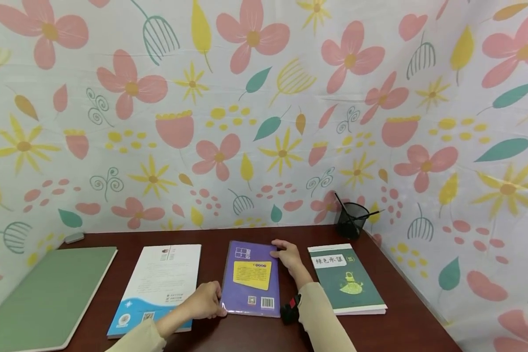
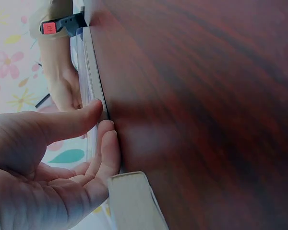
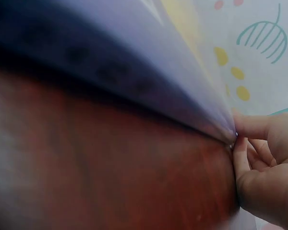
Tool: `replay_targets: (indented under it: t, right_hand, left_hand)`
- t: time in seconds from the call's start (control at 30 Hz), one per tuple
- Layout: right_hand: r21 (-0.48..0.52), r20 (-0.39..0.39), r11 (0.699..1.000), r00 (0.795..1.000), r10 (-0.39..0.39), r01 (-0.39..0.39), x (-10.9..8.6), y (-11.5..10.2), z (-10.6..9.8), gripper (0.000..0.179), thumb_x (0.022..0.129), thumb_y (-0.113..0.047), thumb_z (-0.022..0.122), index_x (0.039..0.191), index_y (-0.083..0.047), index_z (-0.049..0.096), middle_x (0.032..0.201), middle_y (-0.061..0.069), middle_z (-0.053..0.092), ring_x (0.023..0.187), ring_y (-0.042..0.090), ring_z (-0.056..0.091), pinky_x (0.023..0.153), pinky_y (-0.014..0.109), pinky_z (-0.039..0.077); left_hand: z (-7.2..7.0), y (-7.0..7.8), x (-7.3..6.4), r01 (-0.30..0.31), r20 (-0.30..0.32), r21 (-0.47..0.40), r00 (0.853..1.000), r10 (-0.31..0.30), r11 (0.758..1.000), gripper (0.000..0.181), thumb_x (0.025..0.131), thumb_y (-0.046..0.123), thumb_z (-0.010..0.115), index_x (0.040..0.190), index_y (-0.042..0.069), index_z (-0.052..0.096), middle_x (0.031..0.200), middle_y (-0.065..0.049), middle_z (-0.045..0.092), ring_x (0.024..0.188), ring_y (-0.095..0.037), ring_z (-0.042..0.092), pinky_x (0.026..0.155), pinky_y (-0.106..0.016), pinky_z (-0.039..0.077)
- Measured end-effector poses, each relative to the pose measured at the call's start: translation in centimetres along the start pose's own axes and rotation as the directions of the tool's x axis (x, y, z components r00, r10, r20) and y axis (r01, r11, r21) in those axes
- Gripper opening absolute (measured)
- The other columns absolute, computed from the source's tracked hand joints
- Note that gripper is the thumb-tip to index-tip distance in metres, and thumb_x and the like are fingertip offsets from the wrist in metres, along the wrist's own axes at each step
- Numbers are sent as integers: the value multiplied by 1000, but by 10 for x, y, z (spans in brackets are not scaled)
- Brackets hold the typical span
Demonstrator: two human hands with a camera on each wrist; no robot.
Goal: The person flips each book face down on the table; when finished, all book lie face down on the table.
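– One central purple book [image 1: 252,278]: how held?
– Its near-left corner is pinched by the left hand [image 1: 204,300], its far-right by the right hand [image 1: 288,255]; that thumb-and-finger grip is shown closely only by the right wrist view.
– Beyond?
– One pen cup [image 1: 348,226], far right.

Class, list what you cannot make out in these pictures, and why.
Purple book: underside faces away in head view; dark marks blurred in right wrist view.
White book: grey print too small, lower right partly behind left forearm, head view.
Green board: cut off by left frame edge, head view.
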State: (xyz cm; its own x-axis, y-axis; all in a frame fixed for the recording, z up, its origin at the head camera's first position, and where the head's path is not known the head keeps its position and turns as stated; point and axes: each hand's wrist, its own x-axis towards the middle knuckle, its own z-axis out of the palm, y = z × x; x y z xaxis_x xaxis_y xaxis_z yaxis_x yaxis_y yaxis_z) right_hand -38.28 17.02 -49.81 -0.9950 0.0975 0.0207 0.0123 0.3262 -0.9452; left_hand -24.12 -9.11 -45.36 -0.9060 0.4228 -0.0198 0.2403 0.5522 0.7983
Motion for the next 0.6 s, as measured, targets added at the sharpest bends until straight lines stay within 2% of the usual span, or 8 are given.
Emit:
replay_targets:
  t: [0.1, 0.2, 0.33, 0.47, 0.6]
  right_hand:
    - [-10, 37, 1000, 999, -4, 4, 5, 1, -1, 39, 85, -3, 71, 123, -3, 65, 140, 21, 54, 133, 40, 46, 105, 50, 45]
    - [-21, 83, 999, 996, 26, -24, 6, 4, -4, 41, 85, -4, 71, 125, -6, 65, 138, 21, 56, 131, 39, 49, 105, 50, 45]
    - [-6, 122, 998, 991, 57, -57, 11, -1, -4, 43, 85, -3, 71, 127, -5, 63, 137, 22, 57, 130, 38, 50, 108, 49, 43]
    - [28, 88, 997, 993, 76, -78, 14, -9, -2, 43, 85, -1, 71, 127, -4, 64, 135, 21, 58, 129, 36, 52, 108, 47, 44]
    - [45, 38, 993, 994, 104, -105, 13, -10, 2, 41, 85, 0, 70, 126, -4, 65, 132, 21, 60, 126, 35, 54, 107, 47, 44]
  left_hand:
    - [1, -1, -1, 4, 12, -1, 1000, -4, 1000, 32, 74, -1, 80, 83, -3, 50, 55, -8, 61, 46, -10, 51, 41, -20, 42]
    - [5, -3, -3, 0, 34, 1, 999, 0, 1000, 32, 75, 3, 81, 83, -2, 50, 55, -6, 60, 46, -9, 51, 42, -19, 40]
    - [5, -5, -3, -19, 21, 41, 1000, 18, 999, 33, 74, 5, 82, 81, -1, 50, 54, -4, 58, 46, -8, 50, 42, -17, 39]
    - [5, -3, 0, -21, 2, 64, 1000, 21, 998, 35, 72, 6, 84, 79, 0, 50, 54, -3, 58, 44, -6, 49, 41, -17, 39]
    - [9, 2, 0, 12, 2, 32, 1000, -12, 999, 36, 71, 6, 84, 78, 1, 50, 54, -3, 57, 44, -7, 49, 41, -18, 39]
